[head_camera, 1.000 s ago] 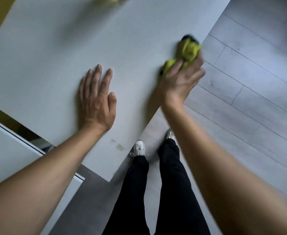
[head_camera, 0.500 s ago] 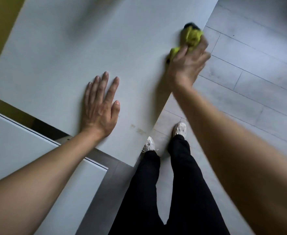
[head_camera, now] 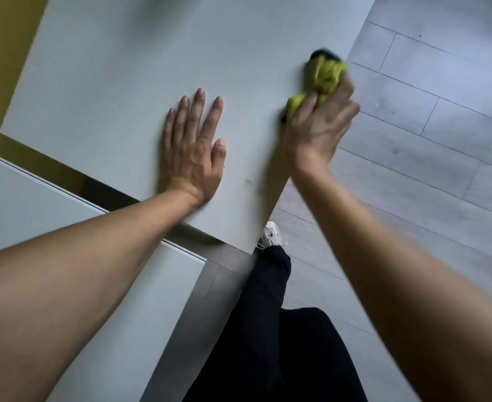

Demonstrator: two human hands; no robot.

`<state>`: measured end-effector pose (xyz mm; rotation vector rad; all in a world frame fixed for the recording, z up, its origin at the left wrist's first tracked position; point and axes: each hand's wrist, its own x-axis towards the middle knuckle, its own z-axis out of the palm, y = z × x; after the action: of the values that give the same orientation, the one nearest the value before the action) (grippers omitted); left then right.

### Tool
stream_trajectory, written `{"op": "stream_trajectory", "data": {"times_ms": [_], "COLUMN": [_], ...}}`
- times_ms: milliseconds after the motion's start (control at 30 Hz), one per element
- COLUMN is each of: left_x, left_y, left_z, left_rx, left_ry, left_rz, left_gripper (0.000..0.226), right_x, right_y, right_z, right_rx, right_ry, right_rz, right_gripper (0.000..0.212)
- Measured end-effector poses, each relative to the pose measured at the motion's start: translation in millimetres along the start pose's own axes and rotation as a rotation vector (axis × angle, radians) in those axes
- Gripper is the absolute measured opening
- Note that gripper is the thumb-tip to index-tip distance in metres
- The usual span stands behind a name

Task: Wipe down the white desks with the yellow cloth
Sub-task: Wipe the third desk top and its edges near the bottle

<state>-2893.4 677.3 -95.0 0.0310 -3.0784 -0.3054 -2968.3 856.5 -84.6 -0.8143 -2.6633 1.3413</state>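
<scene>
One yellow cloth (head_camera: 324,78), bunched into a crumpled wad, sits on the white desk (head_camera: 128,68) right at its right-hand edge, where the top meets the floor (head_camera: 430,117) beyond. A dark patch shows at the cloth's far end, too blurred to tell what it is. The right hand (head_camera: 320,132) grips the cloth from the near side, its fingers curled over the wad and pressing it against the desk; hand and cloth are both smeared with motion blur.

To the left, the left hand (head_camera: 192,152) lies flat on the same desk, palm down, fingers straight and slightly spread, thumb out to the side, holding nothing. It is well apart from the cloth. Between the two hands, near the desk's front edge, a faint small mark (head_camera: 249,181) shows on the surface.

A second desk (head_camera: 21,198) stands at lower left, its corner close to the first desk's front edge, with a narrow dark gap between them. Below the desks, the person's legs in black trousers (head_camera: 270,329) and one pale shoe (head_camera: 270,235) stand on grey plank flooring. An olive-yellow surface (head_camera: 1,53) fills the upper left corner.
</scene>
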Motion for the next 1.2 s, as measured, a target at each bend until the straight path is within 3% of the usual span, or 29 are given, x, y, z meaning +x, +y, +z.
{"op": "stream_trajectory", "data": {"times_ms": [200,300,733,833,1033,1200], "left_x": [-1,-1,1,2,0,3], "left_y": [-3,-3,-3,-1,-2,1], "left_z": [3,5,1,1,0,-1], "left_rx": [0.02,0.021,0.05,0.053,0.058,0.052], "left_ry": [0.016,0.005,-0.047,-0.051,-0.03,-0.048], "left_rz": [0.007,0.009,-0.038,-0.034,-0.04,-0.03], "left_gripper": [0.064,0.065,0.067,0.067,0.066,0.066], "right_x": [-163,-203,-48,-81,-239,-247], "right_y": [47,56,15,25,69,81], "right_z": [-14,-16,3,0,-8,-9], "right_rx": [0.032,0.002,-0.024,0.041,0.093,0.025], "right_ry": [-0.062,-0.068,0.056,0.078,0.02,0.016], "right_rz": [0.02,0.045,0.013,0.019,0.005,-0.028], "right_gripper": [0.06,0.058,0.049,0.049,0.054,0.056]}}
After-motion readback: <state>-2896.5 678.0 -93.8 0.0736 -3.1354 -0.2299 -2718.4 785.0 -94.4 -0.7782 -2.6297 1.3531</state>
